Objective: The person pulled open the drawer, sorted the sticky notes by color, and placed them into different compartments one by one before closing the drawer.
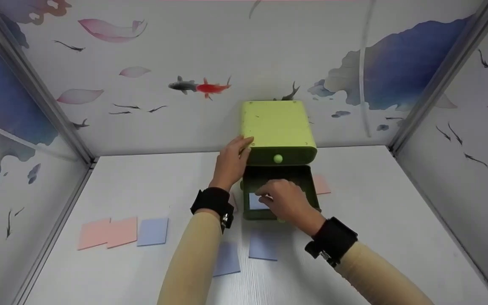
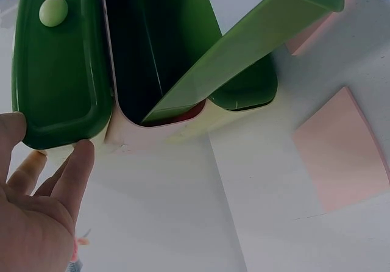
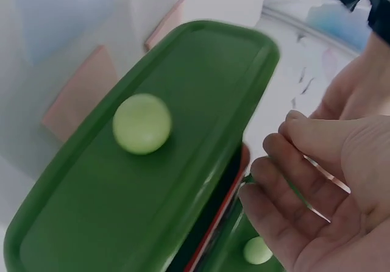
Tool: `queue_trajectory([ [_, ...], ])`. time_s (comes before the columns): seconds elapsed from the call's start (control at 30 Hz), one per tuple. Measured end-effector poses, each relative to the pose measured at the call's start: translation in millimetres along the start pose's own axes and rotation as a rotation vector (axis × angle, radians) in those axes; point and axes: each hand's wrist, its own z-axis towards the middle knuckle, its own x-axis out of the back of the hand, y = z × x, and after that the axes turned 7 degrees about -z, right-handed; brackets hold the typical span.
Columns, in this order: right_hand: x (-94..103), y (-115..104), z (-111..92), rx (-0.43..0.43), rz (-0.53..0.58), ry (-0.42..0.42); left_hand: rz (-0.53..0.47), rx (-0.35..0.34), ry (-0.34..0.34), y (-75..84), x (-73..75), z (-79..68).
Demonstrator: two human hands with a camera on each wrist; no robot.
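Observation:
A light-green box [image 1: 276, 123] with dark-green drawers stands against the back wall. Its top drawer [image 2: 64, 71], with a round knob, is closed; the drawer below [image 1: 316, 190] is pulled out. A blue square of paper [image 1: 256, 201] lies inside that drawer. My left hand [image 1: 230, 163] touches the box's left end, fingertips on its edge. Over the open drawer hovers my right hand [image 1: 288, 201], fingers loosely bent near the blue paper. Nothing shows between those fingers [image 3: 292, 205] in the right wrist view. The drawer front with its knob [image 3: 142, 124] appears beside them.
Two pink paper squares [image 1: 122, 232] and a blue square [image 1: 152, 232] lie at the left. Nearer the front are two more blue squares [image 1: 263, 246], one partly behind my left forearm. A pink square [image 1: 321, 184] pokes out right of the drawer. Printed walls enclose the white table.

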Motion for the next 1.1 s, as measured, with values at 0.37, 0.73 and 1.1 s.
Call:
queue_trajectory([
  [0.37,3.7,-21,-21,0.151,0.030,0.043,0.008,-0.010,0.003,-0.1,0.3,-0.1],
  [0.73,-17.3,-36,-50,0.235,0.011,-0.070,-0.011,-0.005,-0.004,0.5,1.6,0.7],
  [1.1,-53.0,-19,-70,0.173,0.004,-0.235,-0.013,-0.014,-0.005,-1.4,-0.2,1.1],
])
